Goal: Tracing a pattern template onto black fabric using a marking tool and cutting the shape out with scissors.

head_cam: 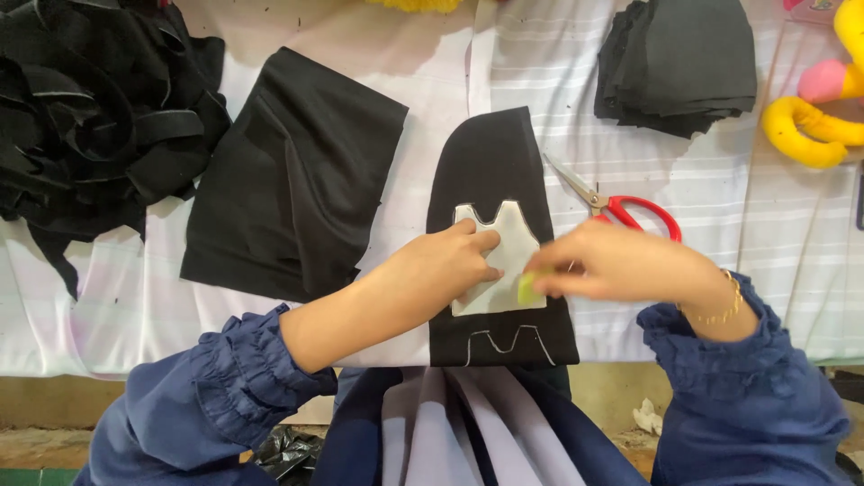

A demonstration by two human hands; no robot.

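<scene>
Chalk lines already showed on the black arch-shaped fabric piece (pixel 493 171), a traced outline (pixel 509 346) near its lower edge, which lay just at the near edge of the striped white tablecloth (pixel 792 270). Above that outline sat the pale card template with a notched top (pixel 504 261), flat on the black piece. The left hand (pixel 441 270) pressed down on it, fingers together and stretched flat across the card's left half. The right hand (pixel 621 265) came in from the right, its fingertips pinching a small yellow-green piece of chalk (pixel 527 288) against the template's lower right edge; that hand was blurred.

Just beyond the right hand, red-handled scissors (pixel 621 209) lay on the cloth, blades pointing toward the far left, close beside the black piece's right edge. A folded black cloth sheet (pixel 297 171) lay left of the piece, nearly touching it. A heap of black fabric strips (pixel 90 108) filled the far left corner, and a stack of dark cut pieces (pixel 684 63) sat toward the far right. Yellow and pink soft toys (pixel 819 108) crowded the right edge. Bare cloth stretched to the right of the scissors.
</scene>
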